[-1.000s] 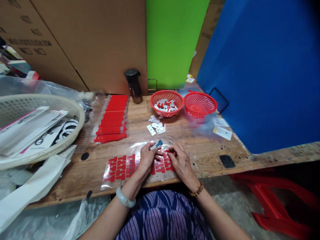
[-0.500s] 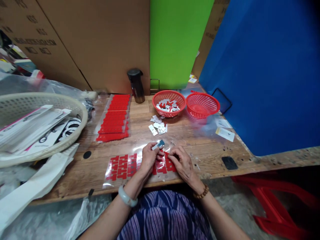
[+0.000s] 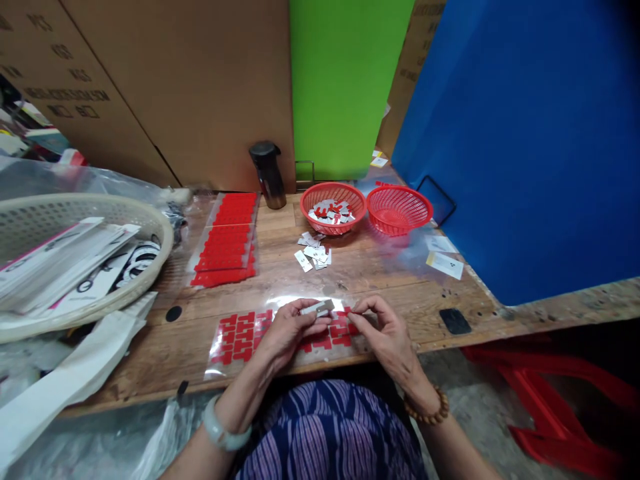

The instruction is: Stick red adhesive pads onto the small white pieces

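Observation:
My left hand [image 3: 289, 327] pinches a small grey-white card [image 3: 318, 308] flat between thumb and fingers, just above a clear sheet of red T-shaped stickers [image 3: 241, 333] at the near table edge. My right hand [image 3: 383, 327] is closed in a pinch on a small red sticker [image 3: 350, 312] beside the card's right end. Both hands hover over the sheet's right half.
Two red baskets stand at the back: one [image 3: 333, 205] holds small cards, the other [image 3: 399, 209] looks bare. Loose cards [image 3: 313, 255] lie before them. A second stack of red sticker sheets [image 3: 227, 239], a black bottle [image 3: 268, 173] and a large beige basket [image 3: 75, 253] sit left.
The card in my left hand has turned from upright to lying flat. My right hand has lifted slightly with a red sticker pinched, and both hands have drawn a little nearer to me.

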The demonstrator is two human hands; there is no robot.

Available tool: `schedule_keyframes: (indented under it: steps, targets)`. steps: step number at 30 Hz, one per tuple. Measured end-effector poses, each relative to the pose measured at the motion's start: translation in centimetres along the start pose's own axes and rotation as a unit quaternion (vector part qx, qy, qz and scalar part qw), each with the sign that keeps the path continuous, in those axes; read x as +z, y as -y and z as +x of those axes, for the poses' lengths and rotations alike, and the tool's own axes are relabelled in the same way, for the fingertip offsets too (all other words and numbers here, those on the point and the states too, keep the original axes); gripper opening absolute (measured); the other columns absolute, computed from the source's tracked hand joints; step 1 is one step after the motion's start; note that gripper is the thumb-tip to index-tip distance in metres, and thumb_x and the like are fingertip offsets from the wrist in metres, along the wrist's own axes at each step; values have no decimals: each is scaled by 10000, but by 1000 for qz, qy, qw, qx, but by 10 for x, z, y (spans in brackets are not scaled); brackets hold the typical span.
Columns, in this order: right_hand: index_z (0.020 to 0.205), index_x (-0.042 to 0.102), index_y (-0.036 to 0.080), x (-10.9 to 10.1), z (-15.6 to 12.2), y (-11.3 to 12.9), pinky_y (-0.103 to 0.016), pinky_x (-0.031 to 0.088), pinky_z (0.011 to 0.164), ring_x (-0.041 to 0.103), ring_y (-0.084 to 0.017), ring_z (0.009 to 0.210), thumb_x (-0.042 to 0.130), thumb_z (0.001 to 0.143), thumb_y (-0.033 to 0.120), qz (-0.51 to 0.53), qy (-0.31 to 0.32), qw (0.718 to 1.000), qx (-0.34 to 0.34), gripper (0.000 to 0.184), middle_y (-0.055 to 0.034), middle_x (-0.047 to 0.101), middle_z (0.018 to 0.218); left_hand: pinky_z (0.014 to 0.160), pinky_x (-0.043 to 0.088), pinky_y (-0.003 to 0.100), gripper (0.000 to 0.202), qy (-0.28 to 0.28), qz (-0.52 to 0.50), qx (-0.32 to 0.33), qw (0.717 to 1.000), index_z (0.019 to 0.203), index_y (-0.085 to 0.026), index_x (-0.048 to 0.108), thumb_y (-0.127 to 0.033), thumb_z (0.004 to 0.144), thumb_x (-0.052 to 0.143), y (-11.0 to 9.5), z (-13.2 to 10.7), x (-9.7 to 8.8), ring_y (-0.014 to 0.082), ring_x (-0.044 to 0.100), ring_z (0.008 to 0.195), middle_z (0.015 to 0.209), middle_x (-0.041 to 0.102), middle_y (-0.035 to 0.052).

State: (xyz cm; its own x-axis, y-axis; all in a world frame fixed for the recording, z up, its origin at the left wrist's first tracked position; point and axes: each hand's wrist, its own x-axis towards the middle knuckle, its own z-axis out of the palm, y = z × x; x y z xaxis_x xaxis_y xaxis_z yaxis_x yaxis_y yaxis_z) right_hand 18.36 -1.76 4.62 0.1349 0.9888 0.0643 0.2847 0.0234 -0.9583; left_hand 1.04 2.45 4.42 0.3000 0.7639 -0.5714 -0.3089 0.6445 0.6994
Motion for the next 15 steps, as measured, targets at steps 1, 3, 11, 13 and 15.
schedule_keyframes:
  steps: [1,3,11,13,15]
  targets:
    - [733,519,192,1,-2,4,-236,431,640,528,-130,681,575,783,263,-6,11,1000,-2,103,9,542,724,691,552,231,270,18,-8,-15,1000,967,-77,566,-6,708,590,-1,-8,-1,181,693,704,796,702,138]
    - [730,522,193,4,-6,9,-237,432,651,536,-133,699,565,792,253,-6,39,999,-7,97,5,557,739,687,550,220,309,35,-23,-37,998,1005,-73,569,0,705,589,-1,-22,-2,175,693,696,807,704,141]
    - [717,520,201,18,-18,15,-238,416,624,520,-126,662,530,787,177,-34,96,994,-43,75,17,541,694,647,545,211,341,35,-19,-55,998,995,-67,608,-43,659,660,0,-48,-10,159,686,646,773,706,127]
    - [719,514,204,19,-20,15,-236,414,629,518,-126,667,531,784,163,-36,103,993,-45,78,22,537,696,642,544,213,339,34,-13,-56,998,976,-72,613,-49,643,673,0,-50,-10,162,685,642,745,704,115]
    - [714,505,205,20,-22,16,-229,407,625,512,-120,657,533,782,150,-39,108,993,-40,91,30,528,688,641,544,219,343,35,-8,-58,998,969,-75,609,-53,634,678,0,-51,-10,167,685,643,724,703,110]
